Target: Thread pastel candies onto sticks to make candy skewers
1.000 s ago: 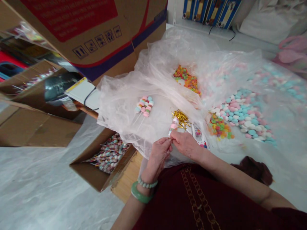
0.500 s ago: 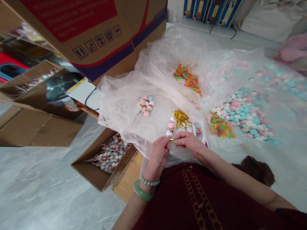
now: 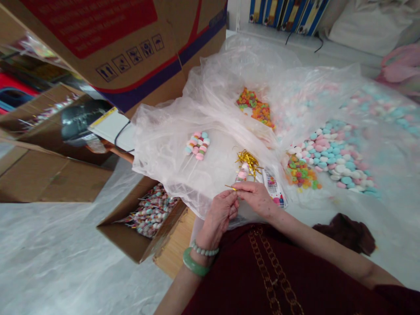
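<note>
My left hand [image 3: 223, 209] is closed, pinching the lower end of a bagged marshmallow skewer [image 3: 243, 172], whose pink and white pieces point away from me. Against it, my right hand [image 3: 255, 197] pinches a gold twist tie [image 3: 231, 187] at the neck of the bag. The two hands touch, so the neck itself is mostly hidden. Just beyond lies a loose pile of gold twist ties [image 3: 250, 162]. Farther left, a few unbagged marshmallow skewers [image 3: 198, 145] lie side by side on the plastic sheet [image 3: 164, 127].
Marshmallows [image 3: 331, 151] are heaped at right, beside gummy rings [image 3: 302, 174]; more orange gummy rings [image 3: 262, 113] lie farther back. An open carton [image 3: 131, 238] of finished skewers stands low at left. A big cardboard box [image 3: 138, 83] rises behind. A dark cloth [image 3: 348, 234] lies at right.
The skewer's top has swung to the right, toward the gold pile. My right hand has moved left against my left hand, and the twist tie now sticks out leftward.
</note>
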`<state>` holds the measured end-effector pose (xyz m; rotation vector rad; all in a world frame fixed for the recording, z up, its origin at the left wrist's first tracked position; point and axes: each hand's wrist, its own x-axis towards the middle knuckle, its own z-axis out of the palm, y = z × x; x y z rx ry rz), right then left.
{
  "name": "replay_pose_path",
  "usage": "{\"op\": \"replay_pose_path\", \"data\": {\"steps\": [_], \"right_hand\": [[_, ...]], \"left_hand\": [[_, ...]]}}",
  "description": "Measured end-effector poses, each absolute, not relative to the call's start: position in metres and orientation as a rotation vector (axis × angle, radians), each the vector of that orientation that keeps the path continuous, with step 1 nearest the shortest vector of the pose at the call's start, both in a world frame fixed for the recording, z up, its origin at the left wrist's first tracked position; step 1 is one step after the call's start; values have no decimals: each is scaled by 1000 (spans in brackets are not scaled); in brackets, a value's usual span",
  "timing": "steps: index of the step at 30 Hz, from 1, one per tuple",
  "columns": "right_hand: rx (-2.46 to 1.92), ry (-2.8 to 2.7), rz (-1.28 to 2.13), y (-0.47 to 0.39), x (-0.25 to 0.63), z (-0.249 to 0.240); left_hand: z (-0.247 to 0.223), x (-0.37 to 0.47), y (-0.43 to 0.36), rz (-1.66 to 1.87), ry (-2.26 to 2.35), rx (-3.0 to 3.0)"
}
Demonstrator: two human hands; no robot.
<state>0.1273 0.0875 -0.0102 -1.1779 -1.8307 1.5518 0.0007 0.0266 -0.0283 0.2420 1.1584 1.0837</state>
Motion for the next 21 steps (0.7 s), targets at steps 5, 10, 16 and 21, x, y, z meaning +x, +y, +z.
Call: {"op": "replay_pose_path", "data": {"steps": [5, 10, 16, 21], "right_hand": [[-1232, -2009, 1492, 88, 129, -17], [-1244, -2232, 1290, 88, 129, -14], [-1302, -1918, 1139, 72, 124, -22], [-1322, -1391, 1442, 75, 119, -23]], "left_hand": [[-32, 4, 24, 1054, 1184, 243], [-29, 7, 25, 1086, 1157, 250], [-20, 11, 29, 1225, 1269, 337], [-13, 13, 33, 1305, 1296, 351]]}}
